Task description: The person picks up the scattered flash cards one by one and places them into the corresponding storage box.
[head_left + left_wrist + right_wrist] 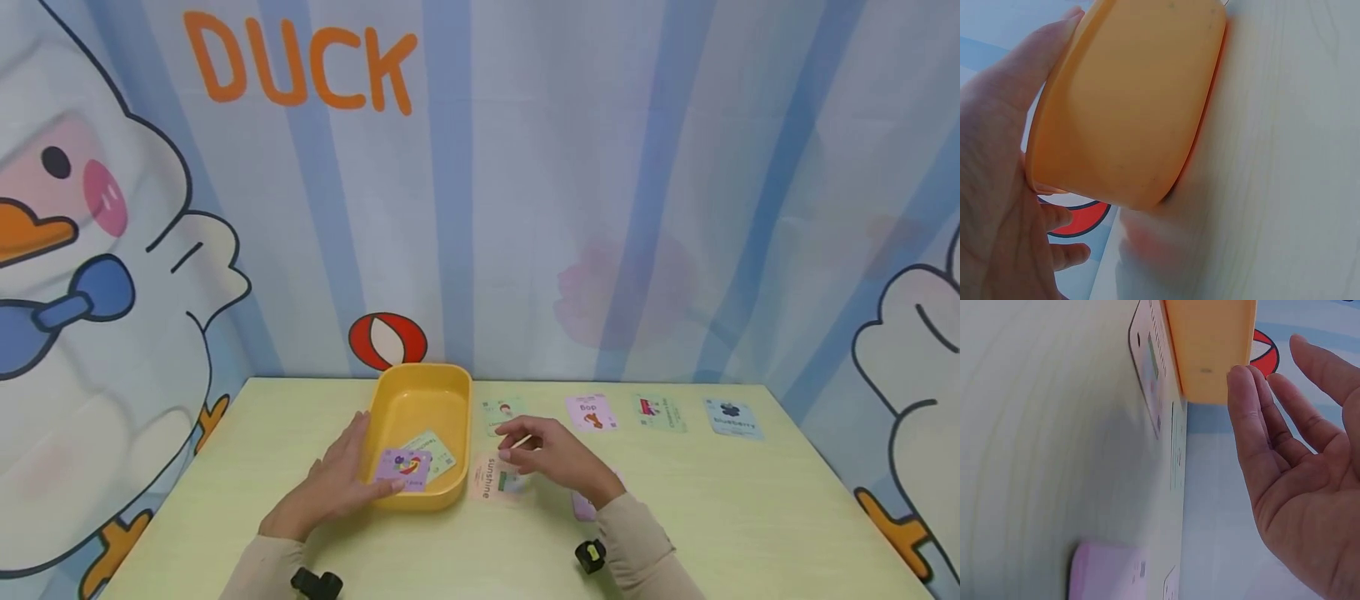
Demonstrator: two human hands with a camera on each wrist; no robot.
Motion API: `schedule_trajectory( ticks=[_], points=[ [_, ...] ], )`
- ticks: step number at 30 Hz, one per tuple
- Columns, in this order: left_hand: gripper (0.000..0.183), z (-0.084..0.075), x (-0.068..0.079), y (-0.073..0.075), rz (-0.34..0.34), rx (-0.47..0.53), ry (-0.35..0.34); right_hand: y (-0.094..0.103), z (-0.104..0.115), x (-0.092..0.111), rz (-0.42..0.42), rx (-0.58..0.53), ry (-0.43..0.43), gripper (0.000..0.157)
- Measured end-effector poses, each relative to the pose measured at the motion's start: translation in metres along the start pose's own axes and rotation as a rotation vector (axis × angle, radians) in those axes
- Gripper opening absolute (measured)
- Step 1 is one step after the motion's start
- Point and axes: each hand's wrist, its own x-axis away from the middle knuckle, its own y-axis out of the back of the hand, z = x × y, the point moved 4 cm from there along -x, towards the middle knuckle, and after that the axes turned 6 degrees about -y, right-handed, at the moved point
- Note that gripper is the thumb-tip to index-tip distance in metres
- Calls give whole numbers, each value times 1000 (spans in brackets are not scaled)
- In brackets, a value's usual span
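My left hand [330,483] holds the near left corner of a yellow plastic tray [420,402], its thumb reaching over the near rim. Inside lie a purple card [401,465] with a colourful picture and a green card [438,454] partly under it. Just right of the tray, my right hand [558,454] hovers with loosely bent fingers and nothing in them. A pale orange "sunshine" card [486,479] lies below its fingertips. Another purple card [583,507] is mostly hidden by the right wrist; its edge also shows in the right wrist view.
Along the back of the table run a green card [501,410], a purple "dog" card [592,412], a green card with a red picture [660,413] and a blue "blueberry" card [732,418]. A striped duck-print curtain [517,183] stands behind the table.
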Motion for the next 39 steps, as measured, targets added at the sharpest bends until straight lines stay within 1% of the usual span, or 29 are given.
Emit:
schedule_trajectory(
  ticks=[9, 13, 20, 26, 32, 39],
  points=[
    [126, 0, 2, 1, 1, 12, -6, 18, -13, 13, -27, 15, -35, 47],
    [127, 0, 2, 1, 5, 11, -4, 30, -16, 19, -53, 19, -45, 50],
    [128, 2, 0, 2, 1, 1, -9, 48, -22, 29, -94, 54, -64, 50],
    [127, 1, 1, 2, 3, 14, -8, 63, -33, 38, -126, 65, -105, 51],
    [126, 0, 0, 1, -2, -2, -7, 79, -44, 45, -163, 81, -119, 50],
    [125, 2, -1, 1, -4, 1, -2, 91, -53, 51, -204, 103, -142, 49]
  ],
)
